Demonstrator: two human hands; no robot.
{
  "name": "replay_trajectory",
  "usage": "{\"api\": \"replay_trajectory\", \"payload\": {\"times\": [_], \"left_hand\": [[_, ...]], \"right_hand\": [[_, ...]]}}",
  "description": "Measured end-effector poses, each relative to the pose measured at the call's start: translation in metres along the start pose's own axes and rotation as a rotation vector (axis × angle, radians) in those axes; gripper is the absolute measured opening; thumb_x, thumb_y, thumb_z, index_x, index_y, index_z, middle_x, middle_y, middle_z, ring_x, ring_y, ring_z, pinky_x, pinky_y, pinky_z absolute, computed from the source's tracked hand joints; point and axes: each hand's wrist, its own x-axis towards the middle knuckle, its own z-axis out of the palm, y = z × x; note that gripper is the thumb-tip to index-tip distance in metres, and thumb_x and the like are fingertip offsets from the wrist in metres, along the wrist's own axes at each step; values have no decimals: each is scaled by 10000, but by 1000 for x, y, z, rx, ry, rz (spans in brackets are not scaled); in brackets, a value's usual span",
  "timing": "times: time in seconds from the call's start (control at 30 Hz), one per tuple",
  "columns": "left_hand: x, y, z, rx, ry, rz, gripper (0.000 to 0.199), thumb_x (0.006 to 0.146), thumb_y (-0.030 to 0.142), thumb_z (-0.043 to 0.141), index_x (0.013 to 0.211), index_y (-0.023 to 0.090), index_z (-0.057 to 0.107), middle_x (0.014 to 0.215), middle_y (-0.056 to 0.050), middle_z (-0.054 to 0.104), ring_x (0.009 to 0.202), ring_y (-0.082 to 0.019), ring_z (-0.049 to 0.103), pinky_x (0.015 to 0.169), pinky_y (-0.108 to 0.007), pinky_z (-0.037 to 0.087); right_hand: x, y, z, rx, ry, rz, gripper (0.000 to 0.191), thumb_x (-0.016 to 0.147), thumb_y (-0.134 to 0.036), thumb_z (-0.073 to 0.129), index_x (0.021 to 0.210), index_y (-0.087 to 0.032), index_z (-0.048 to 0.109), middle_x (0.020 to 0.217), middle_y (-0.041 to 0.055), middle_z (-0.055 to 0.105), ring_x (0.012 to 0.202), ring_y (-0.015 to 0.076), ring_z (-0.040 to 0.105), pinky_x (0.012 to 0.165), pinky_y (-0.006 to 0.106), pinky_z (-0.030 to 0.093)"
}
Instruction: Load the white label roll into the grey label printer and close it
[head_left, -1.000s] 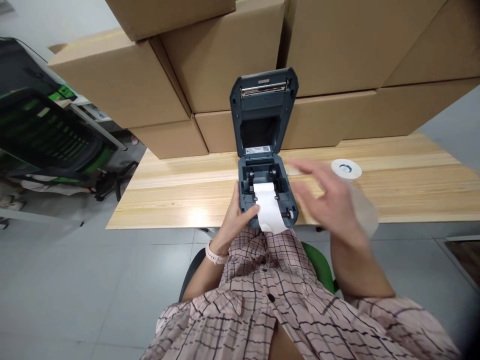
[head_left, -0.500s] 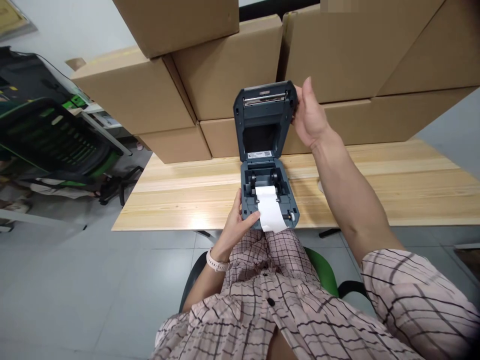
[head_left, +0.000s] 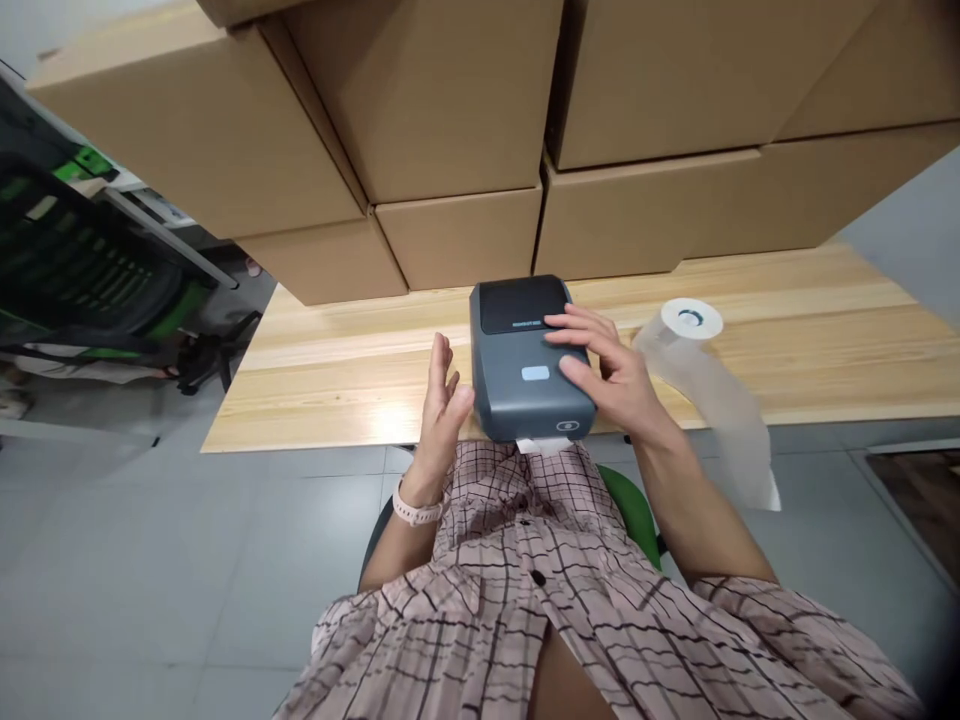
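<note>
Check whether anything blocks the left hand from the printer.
Nothing visible does: the left hand is right beside the printer. The right hand rests on its top, opposite; the paper roll lies beyond.

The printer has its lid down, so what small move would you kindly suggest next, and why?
I would probably press the lid gently with the right hand: that hand rests on its right side, the paper strip pokes out at the front, and the left hand is open at the other side. The view cannot show whether it has locked.
</note>
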Motion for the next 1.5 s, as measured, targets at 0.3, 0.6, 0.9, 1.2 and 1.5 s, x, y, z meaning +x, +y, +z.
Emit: {"api": "replay_trajectory", "payload": {"times": [0.3, 0.6, 0.9, 1.2, 1.5], "left_hand": [[-1, -11, 22, -25, -66, -140, 1018, 902, 584, 720, 1713, 295, 178, 1803, -71, 242, 1675, -366, 203, 1372, -489, 261], [2, -7, 26, -34, -51, -114, 1035, 874, 630, 729, 1698, 281, 210, 1804, -74, 235, 1666, -352, 223, 1359, -454, 268], [-70, -23, 18, 108, 266, -34, 438, 948, 612, 666, 790, 207, 715, 785, -30, 675, 748, -158, 615, 719, -297, 521], [-60, -17, 43, -217, -539, -559, 706, 919, 786, 534, 885, 135, 805, 701, -88, 745, 468, -108, 564, 491, -262, 375], [-56, -5, 58, -198, -442, -615, 588, 902, 704, 624, 744, 150, 741, 597, -51, 700, 440, -104, 533, 488, -256, 403]], "right_hand": [[-29, 19, 12, 317, 29, 416, 1011, 829, -607, 819, 1674, -419, 297, 1793, 0, 255, 1672, 277, 221, 1361, 551, 252], [-36, 18, 23, 453, 68, 498, 1075, 837, -594, 788, 1707, -392, 191, 1779, 27, 291, 1641, 292, 313, 1341, 577, 287], [-32, 15, 25, 355, 139, 394, 906, 838, -606, 785, 1625, -376, 401, 1745, 28, 375, 1624, 285, 348, 1336, 522, 319], [-34, 17, 30, 284, 125, 319, 772, 926, -603, 668, 1617, -385, 402, 1761, -2, 340, 1612, 260, 370, 1338, 511, 319], [-35, 16, 30, 333, 142, 321, 738, 920, -559, 692, 1585, -369, 435, 1756, 11, 352, 1597, 254, 397, 1333, 497, 331]]}}
